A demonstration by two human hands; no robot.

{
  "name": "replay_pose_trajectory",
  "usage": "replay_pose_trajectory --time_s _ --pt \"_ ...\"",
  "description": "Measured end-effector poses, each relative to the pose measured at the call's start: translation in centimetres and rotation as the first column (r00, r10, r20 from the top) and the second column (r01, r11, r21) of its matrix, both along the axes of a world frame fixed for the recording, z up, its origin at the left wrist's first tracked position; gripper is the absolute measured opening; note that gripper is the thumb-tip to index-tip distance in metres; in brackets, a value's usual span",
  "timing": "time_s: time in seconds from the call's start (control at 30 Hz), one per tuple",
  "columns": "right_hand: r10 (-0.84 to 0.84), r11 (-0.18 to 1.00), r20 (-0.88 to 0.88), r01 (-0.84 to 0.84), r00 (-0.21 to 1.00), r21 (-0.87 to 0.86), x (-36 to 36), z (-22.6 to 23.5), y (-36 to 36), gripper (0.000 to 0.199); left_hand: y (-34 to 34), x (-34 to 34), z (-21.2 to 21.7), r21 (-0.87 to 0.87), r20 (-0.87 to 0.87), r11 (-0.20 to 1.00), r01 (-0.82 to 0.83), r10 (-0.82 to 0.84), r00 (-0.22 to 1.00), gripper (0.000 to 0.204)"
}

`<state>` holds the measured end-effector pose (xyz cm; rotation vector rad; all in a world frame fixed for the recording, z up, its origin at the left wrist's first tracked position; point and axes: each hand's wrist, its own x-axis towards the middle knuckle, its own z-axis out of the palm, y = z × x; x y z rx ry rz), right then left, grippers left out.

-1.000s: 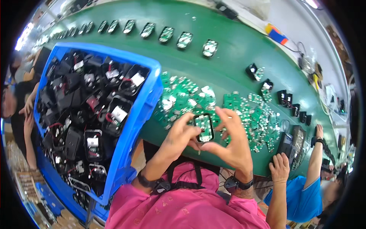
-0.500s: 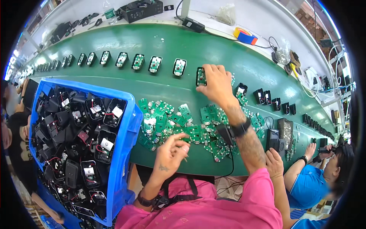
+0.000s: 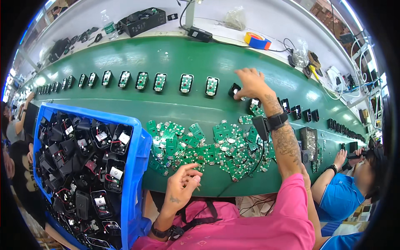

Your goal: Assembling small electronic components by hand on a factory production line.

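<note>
My right hand reaches over the green bench with its fingers spread. Its thumb rests at a small black plastic housing that has a white part inside. Just left of it stands a black housing with a green circuit board, the nearest of a row stretching away to the left. Above the bench's near edge hovers my left hand, fingers loosely curled and apart, with nothing visible in them. Beyond it lies a heap of loose green circuit boards. A black strap with a small box sits on my right wrist.
A blue crate full of black housings stands at the left. More black housings line up to the right, by a box of small parts. Tape and a bottle are on the back shelf. A co-worker in blue sits at right.
My right hand has let go of the housing with a board, now in the row, and moved to a black housing that has shifted left. My left hand has barely moved. The view has shifted slightly.
</note>
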<state>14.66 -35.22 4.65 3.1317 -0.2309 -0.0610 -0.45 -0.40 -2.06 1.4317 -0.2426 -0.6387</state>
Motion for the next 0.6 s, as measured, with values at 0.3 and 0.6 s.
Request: replay_pose_trajectory --time_s 0.3,0.6 --pt "0.013 0.998 -0.233 -0.025 0.972 -0.049 -0.3 -2.7 -1.4 0.071 -1.9 -0.5 0.9 0.029 0.013 0.995 0.093 -0.094 0.996 0.040" --pt "-0.024 0.999 -0.059 0.021 0.998 -0.040 -0.7 -3.2 -0.2 0.040 -3.3 -0.6 1.2 -0.010 0.028 0.997 0.078 -0.078 0.997 0.036"
